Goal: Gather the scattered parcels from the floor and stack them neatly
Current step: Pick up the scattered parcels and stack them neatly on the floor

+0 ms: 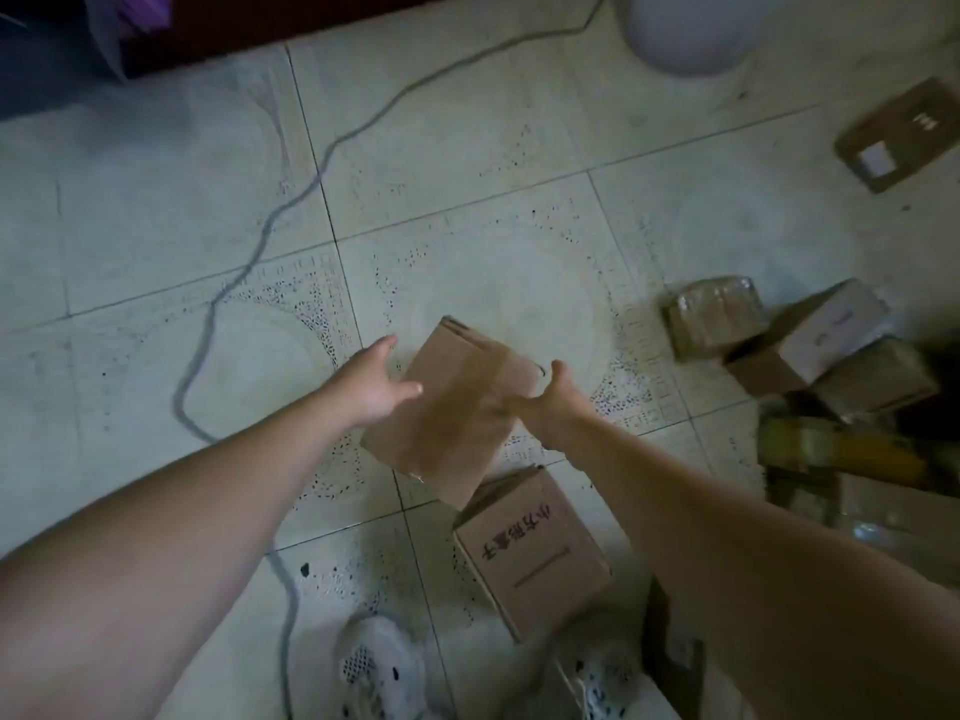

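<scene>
A plain brown cardboard parcel (457, 413) is tilted at the centre of the tiled floor, blurred, and its near corner overlaps a second box. My left hand (382, 381) is at its left edge with the fingers spread and straight. My right hand (545, 402) is at its right side, thumb raised along the edge and fingers lying across the top face. The second box (535, 558), printed with dark characters, lies just in front of it. More parcels sit at the right: a taped one (714, 317), a white-labelled one (826, 335), a brown one (875, 381), and a flat one (898, 137) further back.
A grey cable (291, 205) snakes across the floor on the left. A white round object (691, 28) stands at the top. A yellow and green item (831, 449) lies at the right. My white shoes (379, 667) show at the bottom edge.
</scene>
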Demonstrator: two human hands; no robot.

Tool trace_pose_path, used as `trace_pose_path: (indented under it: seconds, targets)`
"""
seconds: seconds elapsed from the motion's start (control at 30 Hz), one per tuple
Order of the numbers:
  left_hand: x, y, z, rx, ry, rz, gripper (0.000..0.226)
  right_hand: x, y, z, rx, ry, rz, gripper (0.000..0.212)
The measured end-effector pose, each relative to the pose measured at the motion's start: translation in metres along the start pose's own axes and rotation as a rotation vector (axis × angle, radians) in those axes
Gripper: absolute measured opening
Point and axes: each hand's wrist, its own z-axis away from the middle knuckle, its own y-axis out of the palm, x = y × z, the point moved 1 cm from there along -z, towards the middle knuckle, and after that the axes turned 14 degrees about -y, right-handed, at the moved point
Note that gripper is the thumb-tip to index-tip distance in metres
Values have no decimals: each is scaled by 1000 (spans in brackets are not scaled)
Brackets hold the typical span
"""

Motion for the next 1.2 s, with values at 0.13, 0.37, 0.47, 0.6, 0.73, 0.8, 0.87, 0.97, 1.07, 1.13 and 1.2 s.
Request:
trace_pose_path:
  seconds: [0.13,0.37,0.47,0.6,0.73,0.8,0.87,0.97,1.07,1.13,1.2]
  targets:
    - [14,43,-57,21,-97,5,91,-40,52,-43,-63,161,-301,96]
    - [26,49,-63,185,-128,244,76,-45,71,-43,-66,151,-596,73]
    - [10,23,-9,134,-126,306,88,-11,38,1,-116,65,-533,67]
    - [-32,-28,89,59,-44,409,63,52,-27,84,-207,-56,-476,65]
    - [-84,-89,207,5,22,471,43,121,-103,187,-282,-174,-464,69]
    - [-111,-116,267,-7,79,483,41,151,-140,239,-330,-238,-480,61]
    - [-138,-141,322,-17,155,473,50,178,-175,288,-383,-281,-494,60]
    - [-173,-171,394,-23,301,424,68,208,-224,352,-502,-324,-509,63]
    - [-206,-191,454,77,523,420,71,222,-266,408,-653,-345,-533,64]
    - [-224,-195,492,162,609,408,80,222,-287,447,-749,-351,-559,67]
    - [-239,-192,530,251,669,370,82,214,-305,487,-839,-361,-568,68]
